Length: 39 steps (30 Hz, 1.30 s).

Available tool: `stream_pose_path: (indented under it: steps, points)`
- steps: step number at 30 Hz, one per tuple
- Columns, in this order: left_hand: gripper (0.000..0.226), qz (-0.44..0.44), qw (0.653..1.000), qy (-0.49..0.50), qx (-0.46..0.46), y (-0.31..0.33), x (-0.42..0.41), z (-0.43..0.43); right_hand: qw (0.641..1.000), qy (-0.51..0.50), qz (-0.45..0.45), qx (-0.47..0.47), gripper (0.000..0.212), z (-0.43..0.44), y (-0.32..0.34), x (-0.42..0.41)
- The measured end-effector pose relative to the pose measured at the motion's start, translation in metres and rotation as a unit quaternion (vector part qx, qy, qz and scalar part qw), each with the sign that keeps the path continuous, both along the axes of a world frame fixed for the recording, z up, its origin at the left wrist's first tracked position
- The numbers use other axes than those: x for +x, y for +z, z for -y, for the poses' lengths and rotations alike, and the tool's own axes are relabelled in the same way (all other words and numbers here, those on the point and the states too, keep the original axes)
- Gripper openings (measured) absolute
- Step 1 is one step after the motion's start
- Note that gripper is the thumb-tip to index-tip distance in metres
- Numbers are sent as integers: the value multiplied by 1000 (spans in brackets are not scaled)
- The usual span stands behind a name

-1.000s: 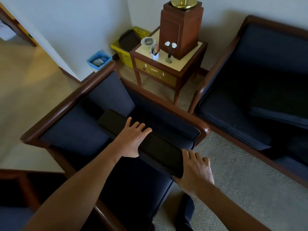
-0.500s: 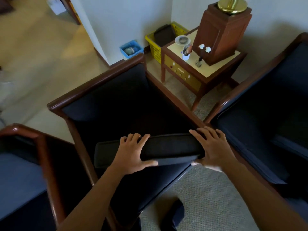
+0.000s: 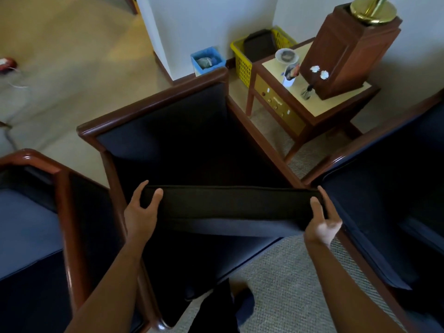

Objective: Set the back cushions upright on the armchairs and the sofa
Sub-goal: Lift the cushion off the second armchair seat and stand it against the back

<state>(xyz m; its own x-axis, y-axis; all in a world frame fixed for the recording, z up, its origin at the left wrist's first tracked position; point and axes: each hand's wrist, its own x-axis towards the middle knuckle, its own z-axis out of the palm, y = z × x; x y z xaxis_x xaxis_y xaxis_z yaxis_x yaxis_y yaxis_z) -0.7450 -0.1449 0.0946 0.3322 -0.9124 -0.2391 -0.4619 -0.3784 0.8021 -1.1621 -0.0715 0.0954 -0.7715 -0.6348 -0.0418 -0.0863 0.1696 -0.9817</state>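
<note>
left chair [image 3: 28,224] shows only its seat. left hand [image 3: 141,212] and right hand [image 3: 322,224] each clamp an end of the cushion [image 3: 230,207], held level over the middle chair [image 3: 156,131], not yet upright against its back. right chair [image 3: 396,188] looks undone too.

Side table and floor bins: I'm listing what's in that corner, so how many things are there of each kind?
Wooden lamp base: 1
Glass dish: 1
Small cup: 1
Small flower vase: 1
Yellow basket: 1
Blue bin: 1
Total: 6
</note>
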Motion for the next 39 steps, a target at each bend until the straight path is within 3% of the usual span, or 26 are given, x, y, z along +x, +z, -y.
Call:
stream_pose_path:
  steps: [2,4,9,16,23,30,36,39]
  points:
    - [42,-155,986,51,18,-3,7,14,997,2,80,-12,42,10,-3,-2]
    - [39,-263,959,93,45,-4,13,27,996,2,85,-7,44,27,-1,-3]
    - [40,-317,934,159,43,-5,24,49,998,22,62,1,49,83,6,3]
    - [37,-302,915,267,-18,13,37,78,997,60,57,-12,30,163,20,27]
    - [50,-271,893,347,-93,40,76,115,989,135,38,-41,42,271,60,67]
    - [31,-277,854,426,-111,56,98,167,982,183,14,-31,41,392,76,104]
    - [24,-219,864,435,-126,42,113,230,974,226,-8,-9,46,458,61,139]
    - [41,-170,876,443,-88,25,116,250,969,242,-34,26,43,469,45,148]
